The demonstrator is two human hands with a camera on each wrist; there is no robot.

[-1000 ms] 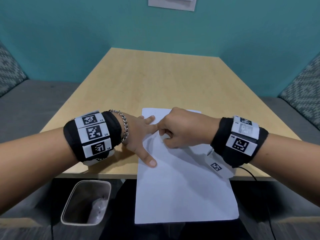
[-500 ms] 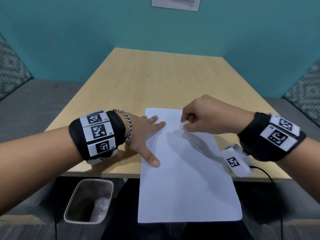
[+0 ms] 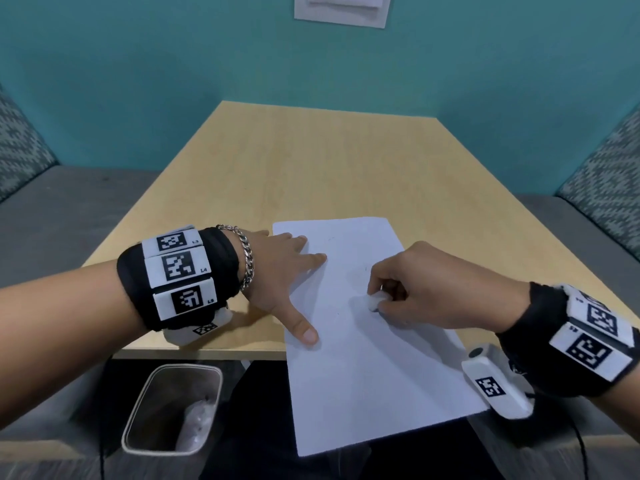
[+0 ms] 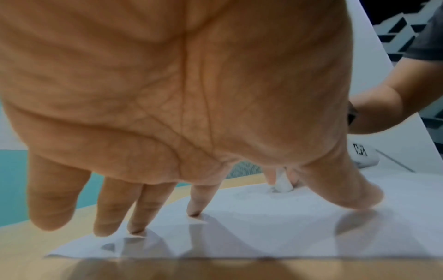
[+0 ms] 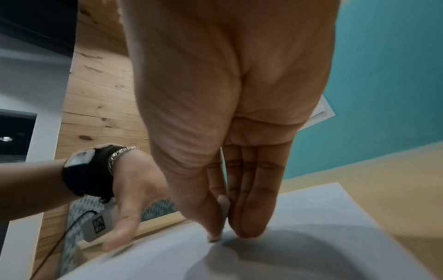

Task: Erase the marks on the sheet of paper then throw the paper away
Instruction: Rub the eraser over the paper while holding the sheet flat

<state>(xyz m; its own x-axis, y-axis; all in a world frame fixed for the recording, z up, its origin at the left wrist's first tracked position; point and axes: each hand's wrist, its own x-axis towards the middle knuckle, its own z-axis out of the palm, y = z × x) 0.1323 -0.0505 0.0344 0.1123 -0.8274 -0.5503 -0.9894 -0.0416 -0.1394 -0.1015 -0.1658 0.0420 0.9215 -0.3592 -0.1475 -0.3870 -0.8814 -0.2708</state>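
Note:
A white sheet of paper lies on the wooden table, its near half hanging over the front edge. Faint pencil marks show near its upper middle. My left hand lies flat with spread, straight fingers pressing the paper's left edge. My right hand pinches a small white eraser between thumb and fingertips, its tip down on the paper. The left wrist view shows the eraser touching the sheet beside smudged marks.
A clear plastic bin with some crumpled waste stands on the floor below the table's front left. Grey bench seats with patterned cushions flank the table. A white panel hangs on the teal wall.
My right hand moved from beside the left hand out to the right, then came down toward me on the paper's middle with the eraser. The left hand stayed pressing the sheet.

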